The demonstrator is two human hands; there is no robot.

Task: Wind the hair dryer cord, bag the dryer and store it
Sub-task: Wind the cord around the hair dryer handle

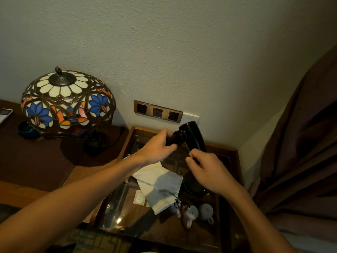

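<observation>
A black hair dryer [192, 136] is held in the air above a glass-topped side table [235, 161]. My left hand [158, 147] grips its handle, where black cord [179, 136] is wound in several turns near the body. My right hand [204, 168] pinches the cord's loose end just below the dryer's barrel. A pale cloth bag [160, 185] with a dark drawstring lies flat on the glass below my hands.
A stained-glass lamp [67, 101] stands on the brown desk [36, 161] at the left. A triple wall socket [157, 111] sits behind the dryer. Grey cups [206, 212] show under the glass. A brown curtain [300, 143] hangs at the right.
</observation>
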